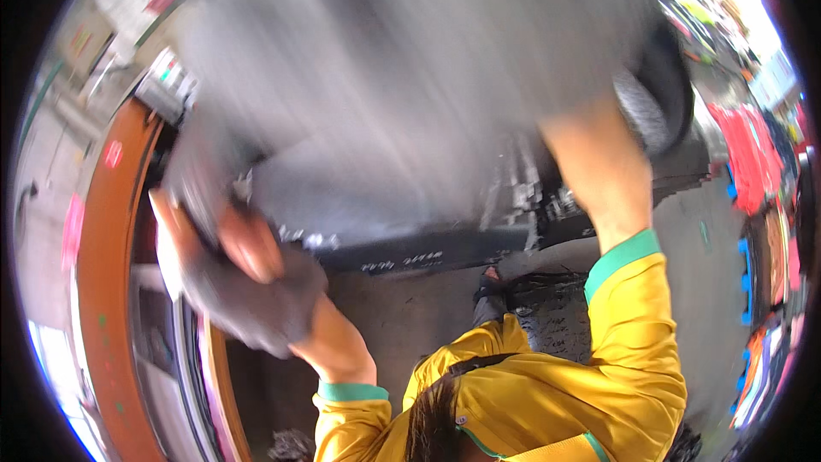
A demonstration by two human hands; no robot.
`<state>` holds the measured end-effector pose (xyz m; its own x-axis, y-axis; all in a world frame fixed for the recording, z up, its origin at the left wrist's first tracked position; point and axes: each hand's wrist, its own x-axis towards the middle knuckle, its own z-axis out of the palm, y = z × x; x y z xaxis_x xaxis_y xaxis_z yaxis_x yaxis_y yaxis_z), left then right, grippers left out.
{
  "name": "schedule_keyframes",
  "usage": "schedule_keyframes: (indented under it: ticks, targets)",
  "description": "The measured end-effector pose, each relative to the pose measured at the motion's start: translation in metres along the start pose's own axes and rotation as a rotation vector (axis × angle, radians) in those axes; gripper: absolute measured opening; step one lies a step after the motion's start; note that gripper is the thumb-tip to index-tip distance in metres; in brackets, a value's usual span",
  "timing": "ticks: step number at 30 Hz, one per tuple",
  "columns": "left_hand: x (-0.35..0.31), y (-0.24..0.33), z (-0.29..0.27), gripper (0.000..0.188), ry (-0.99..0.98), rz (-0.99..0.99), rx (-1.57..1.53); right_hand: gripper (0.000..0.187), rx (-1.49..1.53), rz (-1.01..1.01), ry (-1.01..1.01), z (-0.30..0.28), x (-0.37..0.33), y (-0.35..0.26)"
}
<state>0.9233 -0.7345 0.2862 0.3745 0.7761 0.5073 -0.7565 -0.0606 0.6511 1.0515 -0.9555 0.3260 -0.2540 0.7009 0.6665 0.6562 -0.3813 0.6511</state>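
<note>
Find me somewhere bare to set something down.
The floor looks bare between the right sleeve and the stacked clothes, and again below the dark marked edge, between the left forearm and the dark trouser leg. It's crowded at top centre, where blurred grey cloth hides what lies beneath.

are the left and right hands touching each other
Apart: the head view shows the left hand low at the left and the right hand well across, blurred gray cloth spanning between.
</note>
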Motion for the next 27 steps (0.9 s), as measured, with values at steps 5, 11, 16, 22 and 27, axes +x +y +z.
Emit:
schedule_keyframes:
  ticks: [5, 11, 16, 22, 27]
  targets:
    - [0.039, 0.060, -0.099, 0.033, -0.293, 0.093, -0.034, 0.023, -0.083, -0.012, 0.040, -0.051, 0.105, -0.026]
    - [-0.017, 0.050, -0.202, 0.090, -0.062, 0.112, 0.700, 0.025, -0.103, 0.168, -0.043, -0.091, 0.165, -0.026]
    - [-0.022, 0.046, -0.206, 0.116, -0.258, 0.117, 0.570, 0.026, -0.083, 0.313, -0.156, -0.101, 0.165, -0.003]
    - [-0.016, 0.083, -0.243, 0.057, -0.111, -0.308, 0.292, 0.028, -0.029, 0.414, -0.252, -0.100, 0.156, 0.013]
    - [-0.054, 0.130, -0.322, 0.019, -0.263, -0.335, 0.224, 0.030, 0.070, 0.385, -0.245, -0.080, 0.179, -0.001]
